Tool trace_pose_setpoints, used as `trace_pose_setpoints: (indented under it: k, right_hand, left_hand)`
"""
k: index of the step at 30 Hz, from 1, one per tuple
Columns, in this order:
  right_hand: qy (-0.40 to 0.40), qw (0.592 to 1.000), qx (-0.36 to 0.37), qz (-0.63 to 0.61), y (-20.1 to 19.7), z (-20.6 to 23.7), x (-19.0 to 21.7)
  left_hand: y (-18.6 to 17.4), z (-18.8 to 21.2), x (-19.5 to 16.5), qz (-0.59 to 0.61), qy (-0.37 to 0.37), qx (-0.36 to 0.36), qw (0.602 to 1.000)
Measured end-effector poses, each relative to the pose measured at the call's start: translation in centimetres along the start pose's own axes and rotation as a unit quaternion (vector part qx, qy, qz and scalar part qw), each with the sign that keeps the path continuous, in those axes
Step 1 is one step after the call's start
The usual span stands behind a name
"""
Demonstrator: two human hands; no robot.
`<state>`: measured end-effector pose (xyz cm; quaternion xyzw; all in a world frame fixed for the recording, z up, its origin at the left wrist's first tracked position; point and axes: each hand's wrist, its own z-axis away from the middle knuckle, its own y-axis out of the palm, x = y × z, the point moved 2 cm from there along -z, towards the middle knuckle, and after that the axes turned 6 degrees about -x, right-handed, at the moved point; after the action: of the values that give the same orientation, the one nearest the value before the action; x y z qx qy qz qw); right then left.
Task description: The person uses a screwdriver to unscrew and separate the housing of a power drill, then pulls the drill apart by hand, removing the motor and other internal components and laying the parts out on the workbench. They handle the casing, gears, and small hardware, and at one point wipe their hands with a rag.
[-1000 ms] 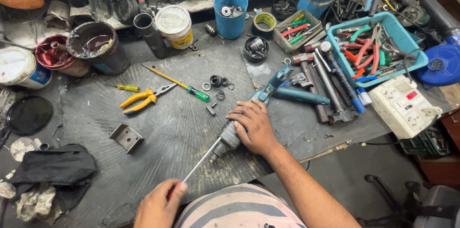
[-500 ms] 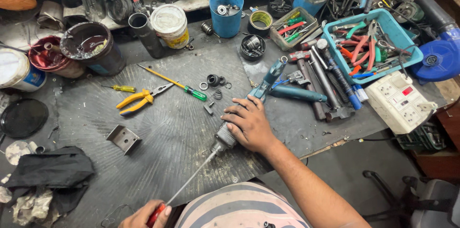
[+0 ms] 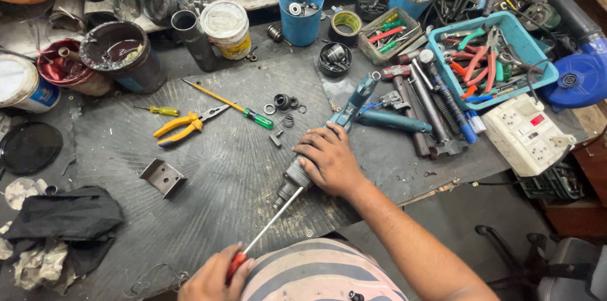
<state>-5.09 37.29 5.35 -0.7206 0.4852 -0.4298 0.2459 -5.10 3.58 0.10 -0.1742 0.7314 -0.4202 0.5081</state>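
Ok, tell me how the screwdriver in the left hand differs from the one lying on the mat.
The held screwdriver has a red handle gripped by the left hand, its tip at the nose of the drill; the lying screwdriver has a green handle and rests untouched on the mat. The held one's shaft is bare metal; the lying one's is yellow. Both are long, slim and lie at a slant.

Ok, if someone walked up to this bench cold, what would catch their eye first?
Probably the teal power drill lying mid-mat, pinned under the right hand, while the left hand at the near edge grips a red-handled screwdriver whose tip meets the drill's nose. Next, the yellow-handled pliers to the left, and the blue tray of tools at far right.
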Motion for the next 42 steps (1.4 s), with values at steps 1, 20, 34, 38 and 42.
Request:
trace_pose_setpoints:
  k: [1, 20, 34, 38, 42]
  right_hand:
    - [-0.013, 1.000, 0.025, 0.002, -0.1, -0.4, -0.2]
    - [-0.021, 1.000, -0.009, 0.002, 0.1, -1.4, -0.5]
    - [-0.011, 0.997, -0.072, 0.018, 0.3, -1.0, 0.3]
    - [-0.029, 0.995, -0.095, 0.007, -0.2, -0.4, 0.3]
    - [-0.019, 0.996, -0.084, 0.002, -0.3, -0.1, 0.2]
  left_hand:
    - [-0.1, 0.2, -0.3, 0.023, 0.030, -0.027, 0.999]
    - [0.3, -3.7, 2.6, 0.005, 0.220, -0.006, 0.975]
    - [3.2, -5.6, 4.9, -0.121, 0.151, 0.187, 0.963]
    - [4.5, -6.2, 6.8, 0.141, -0.077, 0.421, 0.893]
    - [4.4, -6.2, 5.8, 0.268, -0.178, 0.468, 0.823]
